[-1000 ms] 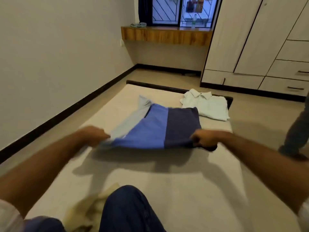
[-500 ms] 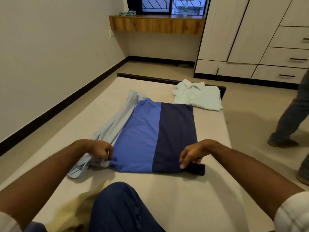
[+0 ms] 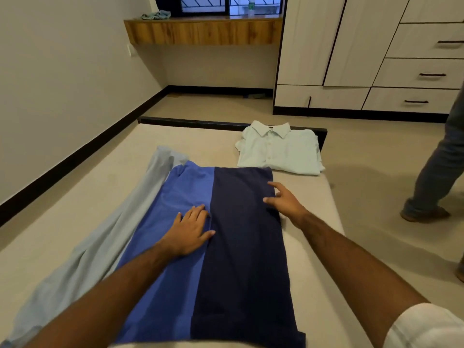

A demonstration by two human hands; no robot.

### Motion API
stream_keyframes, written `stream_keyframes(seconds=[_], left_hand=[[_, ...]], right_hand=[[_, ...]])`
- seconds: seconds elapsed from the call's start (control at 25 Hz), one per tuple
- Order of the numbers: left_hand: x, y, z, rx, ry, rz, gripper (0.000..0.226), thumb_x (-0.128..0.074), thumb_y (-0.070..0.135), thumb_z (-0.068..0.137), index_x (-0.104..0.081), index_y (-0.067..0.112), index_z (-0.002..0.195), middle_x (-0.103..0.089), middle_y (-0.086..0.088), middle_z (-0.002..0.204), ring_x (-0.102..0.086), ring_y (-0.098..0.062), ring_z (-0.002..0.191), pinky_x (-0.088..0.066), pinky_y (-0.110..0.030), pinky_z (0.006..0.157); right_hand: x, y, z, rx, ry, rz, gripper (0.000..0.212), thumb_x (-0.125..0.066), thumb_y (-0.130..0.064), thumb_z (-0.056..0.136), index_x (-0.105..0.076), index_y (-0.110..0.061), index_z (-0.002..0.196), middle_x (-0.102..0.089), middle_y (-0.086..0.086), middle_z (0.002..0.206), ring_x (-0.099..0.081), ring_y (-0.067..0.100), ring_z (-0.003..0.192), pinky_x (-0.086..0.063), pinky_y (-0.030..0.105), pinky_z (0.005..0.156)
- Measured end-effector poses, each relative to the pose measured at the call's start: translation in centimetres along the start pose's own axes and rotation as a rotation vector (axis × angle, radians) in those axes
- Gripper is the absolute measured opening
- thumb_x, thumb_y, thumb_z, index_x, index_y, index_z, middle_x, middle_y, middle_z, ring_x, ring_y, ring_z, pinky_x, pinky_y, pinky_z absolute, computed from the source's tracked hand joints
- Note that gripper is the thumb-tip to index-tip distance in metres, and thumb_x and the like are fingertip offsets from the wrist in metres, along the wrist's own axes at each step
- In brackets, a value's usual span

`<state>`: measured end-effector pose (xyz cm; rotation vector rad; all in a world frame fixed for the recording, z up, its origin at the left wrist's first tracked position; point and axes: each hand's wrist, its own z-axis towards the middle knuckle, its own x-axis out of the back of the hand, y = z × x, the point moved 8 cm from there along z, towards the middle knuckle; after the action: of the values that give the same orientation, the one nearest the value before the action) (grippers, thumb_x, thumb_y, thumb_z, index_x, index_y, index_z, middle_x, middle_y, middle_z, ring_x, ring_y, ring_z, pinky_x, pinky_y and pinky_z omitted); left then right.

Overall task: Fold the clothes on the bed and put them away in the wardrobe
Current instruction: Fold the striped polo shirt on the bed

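A shirt in bands of pale grey-blue, mid blue and navy [image 3: 226, 247] lies flat on the bed [image 3: 311, 247], stretched lengthwise away from me. My left hand [image 3: 188, 232] rests palm down on its mid-blue band, fingers straight and spread. My right hand [image 3: 283, 200] touches the navy band near its right edge with fingers extended. A folded pale green collared shirt [image 3: 278, 149] sits at the bed's far right corner. The white wardrobe [image 3: 334, 46] with closed doors and drawers stands at the back right.
A person's legs in grey trousers [image 3: 437, 172] stand on the floor right of the bed. A wooden shelf [image 3: 203, 31] under the window holds a crumpled cloth [image 3: 155, 15]. The wall runs along the left, with a strip of floor beside the bed.
Both hands have let go of the shirt's near hem and moved forward onto it, now lying flat on the fabric. The shirt has been pulled nearer and lies spread out.
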<state>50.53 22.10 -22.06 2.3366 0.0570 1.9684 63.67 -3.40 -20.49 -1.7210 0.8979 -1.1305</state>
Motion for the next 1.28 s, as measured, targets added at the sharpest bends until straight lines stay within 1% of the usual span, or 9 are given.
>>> stream_keyframes(seconds=[0.08,0.36,0.48,0.64,0.72,0.84,1.0,1.16,1.28], left_hand=[[-0.1,0.4,2.5,0.017,0.125,-0.016,0.083,-0.008,0.074,0.085,-0.03,0.027,0.15,-0.017,0.002,0.165,-0.009,-0.023,0.154,-0.015,-0.057,0.12],[-1.3,0.4,3.7,-0.017,0.326,0.008,0.063,-0.023,0.06,0.098,-0.023,0.035,0.156,-0.015,0.007,0.166,-0.004,-0.018,0.154,-0.008,-0.057,0.122],[-1.2,1.2,3.9,-0.075,0.286,0.018,0.064,-0.018,0.062,0.099,-0.008,0.039,0.158,-0.006,0.01,0.167,0.003,-0.016,0.154,-0.004,-0.056,0.122],[-1.4,1.4,4.0,-0.064,0.196,0.048,0.069,-0.011,0.065,0.096,-0.005,0.038,0.158,-0.002,0.008,0.167,0.004,-0.019,0.154,-0.005,-0.059,0.121],[-0.8,2.4,3.1,-0.013,0.162,0.019,0.071,-0.014,0.061,0.094,-0.017,0.032,0.158,-0.01,0.004,0.167,-0.007,-0.023,0.154,-0.015,-0.062,0.119],[1.5,9.2,-1.6,-0.237,0.244,0.005,0.059,-0.033,0.062,0.093,-0.046,0.026,0.138,-0.042,0.0,0.147,-0.046,-0.026,0.131,-0.041,-0.05,0.099],[0.1,21.2,-9.5,-0.73,0.051,0.255,0.07,-0.035,0.084,0.083,-0.046,0.021,0.112,-0.054,-0.003,0.106,-0.051,-0.025,0.081,-0.039,-0.04,0.068],[-1.5,24.3,-11.3,-0.69,-0.174,0.348,0.077,-0.049,0.079,0.082,-0.04,0.018,0.129,-0.056,-0.009,0.107,-0.055,-0.027,0.076,-0.044,-0.039,0.066],[-1.4,24.8,-12.2,-0.692,-0.187,0.331,0.067,-0.05,0.07,0.088,-0.045,0.016,0.128,-0.053,-0.009,0.107,-0.055,-0.027,0.077,-0.048,-0.041,0.065]], right_hand=[[0.2,-0.4,4.0,0.038,0.058,0.131,0.059,-0.071,-0.01,0.089,-0.051,-0.024,0.143,-0.059,0.001,0.129,-0.059,0.018,0.115,-0.049,0.032,0.102],[0.5,-0.2,11.3,0.077,0.007,-0.02,0.031,-0.062,-0.004,0.092,-0.073,-0.015,0.119,-0.07,0.0,0.12,-0.065,0.008,0.105,-0.05,0.016,0.089],[4.9,1.1,10.4,0.074,0.411,-0.004,0.035,-0.05,-0.005,0.099,-0.064,-0.009,0.131,-0.06,0.008,0.132,-0.057,0.02,0.121,-0.04,0.027,0.111],[5.6,1.6,9.5,0.04,0.402,0.039,0.059,-0.052,-0.01,0.102,-0.029,-0.012,0.156,-0.048,0.011,0.143,-0.049,0.023,0.131,-0.037,0.028,0.112],[5.6,1.9,8.1,-0.026,0.273,0.207,0.085,-0.065,-0.014,0.096,-0.011,-0.02,0.16,-0.057,0.01,0.131,-0.06,0.026,0.117,-0.059,0.035,0.086],[4.7,3.2,3.3,-0.106,0.125,0.129,0.093,-0.079,-0.024,0.086,-0.016,-0.018,0.155,-0.054,0.012,0.134,-0.065,0.028,0.107,-0.056,0.025,0.054],[3.2,2.7,-0.2,-0.071,-0.039,0.141,0.085,-0.071,-0.01,0.092,-0.02,-0.031,0.156,-0.055,0.011,0.131,-0.067,0.022,0.095,-0.06,0.033,0.061],[1.8,1.1,-1.6,-0.181,-0.087,0.262,0.047,-0.066,-0.006,0.093,-0.055,-0.015,0.138,-0.066,0.0,0.118,-0.06,0.013,0.094,-0.05,0.029,0.084],[1.4,0.4,-1.0,-0.139,0.01,0.325,0.059,-0.068,-0.003,0.089,-0.045,-0.014,0.142,-0.057,-0.002,0.128,-0.055,0.014,0.109,-0.044,0.029,0.094]])
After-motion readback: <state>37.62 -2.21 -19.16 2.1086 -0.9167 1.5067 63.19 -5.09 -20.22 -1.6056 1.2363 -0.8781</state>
